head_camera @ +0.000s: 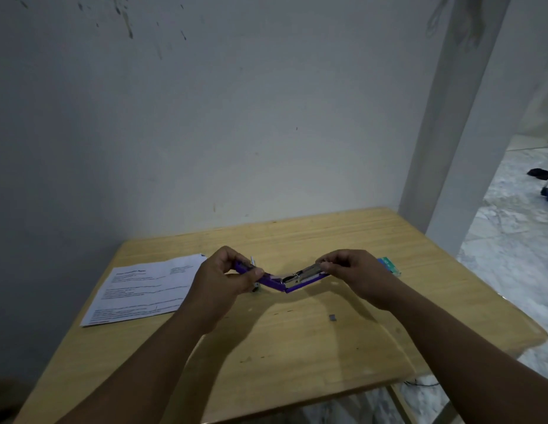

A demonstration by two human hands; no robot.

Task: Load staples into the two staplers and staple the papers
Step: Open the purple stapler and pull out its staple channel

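A purple stapler [280,283] is swung wide open above the wooden table [297,347], its two halves spread in a shallow V with the hinge lowest. My left hand [223,275] grips the left half. My right hand [352,272] pinches the right half, where the metal staple channel [303,274] shows. Printed white papers [144,290] lie flat on the table to the left. A small green staple box [389,264] lies behind my right hand, partly hidden. A second stapler is hard to make out; a bit of metal [256,287] peeks from under my left hand.
A tiny dark piece [332,317], perhaps a staple strip, lies on the table near my right wrist. The table stands against a grey wall. Its right edge borders a marble floor [511,240] and a white pillar [444,179].
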